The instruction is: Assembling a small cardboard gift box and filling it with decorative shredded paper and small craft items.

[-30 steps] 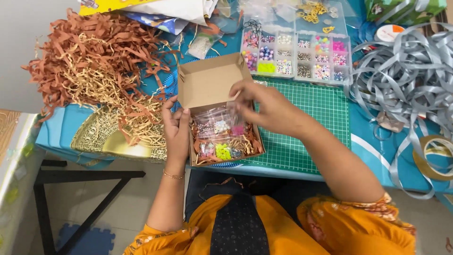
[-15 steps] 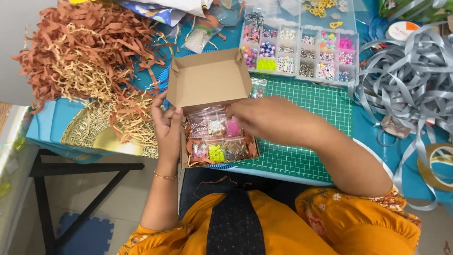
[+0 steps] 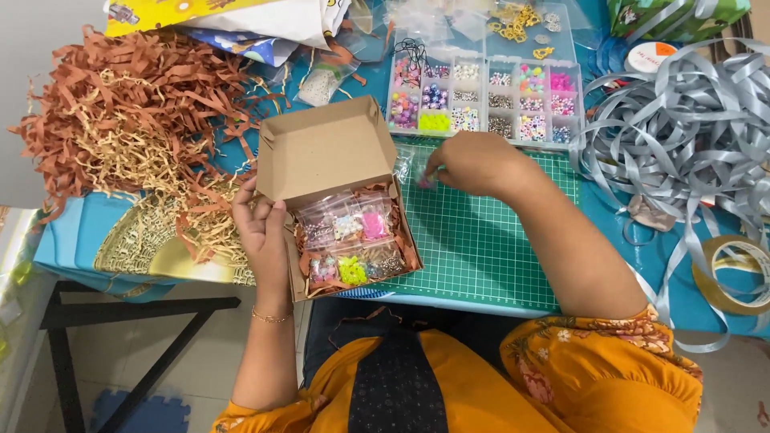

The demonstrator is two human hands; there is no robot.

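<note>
A small brown cardboard box (image 3: 321, 152) lies open at the table's near edge, its lid tipped back. Inside it, several little clear bags of coloured beads (image 3: 353, 240) rest on brown paper shreds. My left hand (image 3: 263, 232) grips the box's left wall. My right hand (image 3: 473, 164) rests on the green cutting mat (image 3: 481, 248) just right of the box, with its fingertips pinched on a small clear bead bag (image 3: 423, 181) showing pink. That bag is mostly hidden by my fingers.
A clear compartment tray of beads (image 3: 489, 100) stands behind the mat. A heap of brown and tan paper shreds (image 3: 128, 136) lies at the left, partly over a gold-patterned fan-shaped piece (image 3: 152, 248). Tangled grey ribbon (image 3: 682, 136) and a tape roll (image 3: 734, 277) are at the right.
My right hand has left the box and moved right and away onto the green mat, closing on a small bag. My left hand stays on the box.
</note>
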